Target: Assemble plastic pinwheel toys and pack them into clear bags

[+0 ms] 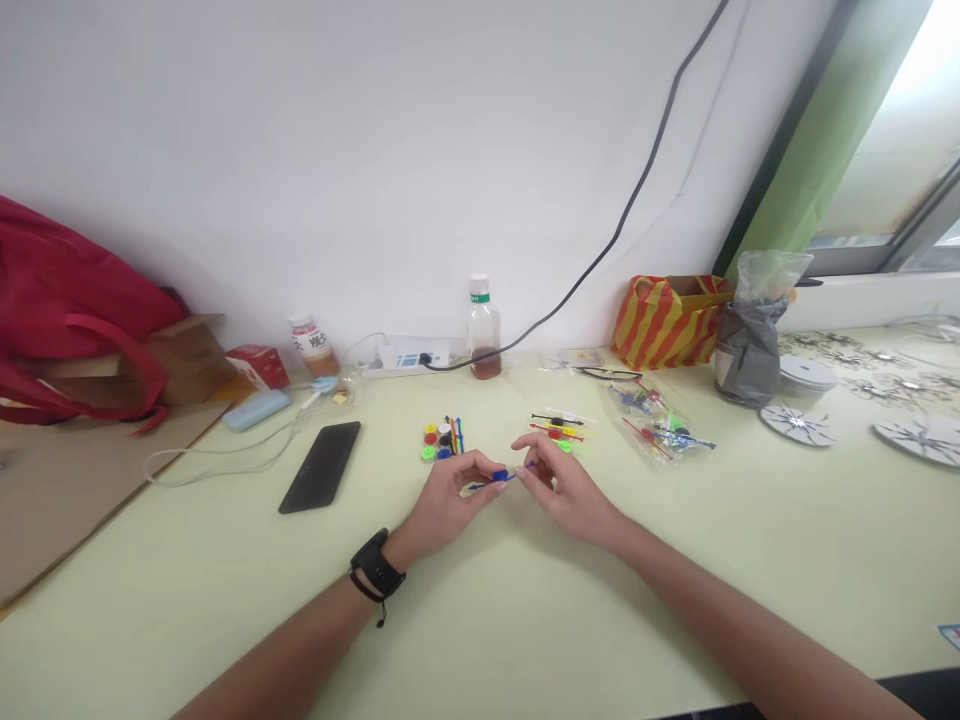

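My left hand (448, 497), with a black watch on its wrist, pinches a small blue plastic piece on a thin blue stick (501, 477) over the pale green table (480, 600). My right hand (564, 490) pinches the other end of the same blue stick. Just beyond my left hand lies a small cluster of coloured round pieces and sticks (442, 441). Beyond my right hand lie more coloured sticks (559, 430). A clear plastic bag of coloured parts (660, 428) rests further right.
A black phone (321, 466) lies to the left, with a white cable and blue case (256, 409) beyond it. A bottle (484, 330), power strip, red bag (67, 320), striped bag (667, 318) and grey pouch (750, 350) line the wall. White discs (796, 424) sit at right.
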`<state>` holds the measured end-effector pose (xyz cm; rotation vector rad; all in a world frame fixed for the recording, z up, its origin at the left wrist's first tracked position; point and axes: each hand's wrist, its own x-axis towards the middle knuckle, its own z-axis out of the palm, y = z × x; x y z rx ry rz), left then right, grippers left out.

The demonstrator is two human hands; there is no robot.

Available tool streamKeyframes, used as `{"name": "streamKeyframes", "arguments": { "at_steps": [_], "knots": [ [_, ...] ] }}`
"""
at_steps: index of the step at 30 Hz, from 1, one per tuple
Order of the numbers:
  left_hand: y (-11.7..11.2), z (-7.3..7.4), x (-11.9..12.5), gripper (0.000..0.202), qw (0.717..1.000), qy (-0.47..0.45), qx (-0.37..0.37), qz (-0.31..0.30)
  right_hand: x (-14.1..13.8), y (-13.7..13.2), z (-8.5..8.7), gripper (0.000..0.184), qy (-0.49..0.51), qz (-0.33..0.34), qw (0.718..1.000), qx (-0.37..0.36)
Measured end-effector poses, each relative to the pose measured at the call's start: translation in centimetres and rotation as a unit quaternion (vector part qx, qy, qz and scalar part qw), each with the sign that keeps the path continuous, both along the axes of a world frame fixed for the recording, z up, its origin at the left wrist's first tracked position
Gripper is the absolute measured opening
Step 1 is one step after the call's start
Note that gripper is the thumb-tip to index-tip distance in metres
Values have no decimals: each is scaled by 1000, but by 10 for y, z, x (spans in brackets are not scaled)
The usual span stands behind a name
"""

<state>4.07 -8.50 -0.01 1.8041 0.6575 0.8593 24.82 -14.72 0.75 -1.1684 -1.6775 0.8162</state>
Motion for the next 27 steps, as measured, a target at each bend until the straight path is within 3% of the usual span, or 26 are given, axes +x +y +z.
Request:
{"name": "streamKeyframes", "arguments": {
  "at_steps": [7, 13, 16, 19, 24, 27],
  "knots": [
    [-4, 4, 1, 18, 1000, -3, -7, -10, 0, -1, 2, 20, 20, 3, 1000, -12],
    [-4, 10, 2, 19, 994, -44, -85, -54, 3, 4, 0, 26, 53, 8, 998, -15],
    [0, 7, 2, 24, 992, -57, -114, -27, 6, 5, 0, 38, 54, -30, 998, 15],
    [4, 5, 2, 30, 988, -73, -137, 5, 9, 5, 3, 34, 25, -61, 995, 73],
    [7, 5, 1, 31, 985, -80, -151, 38, 8, 0, 8, 43, 26, -35, 995, 85],
    [6, 5, 1, 30, 984, -84, -151, 41, 6, -2, 6, 22, 51, -4, 998, 45]
  ]
}}
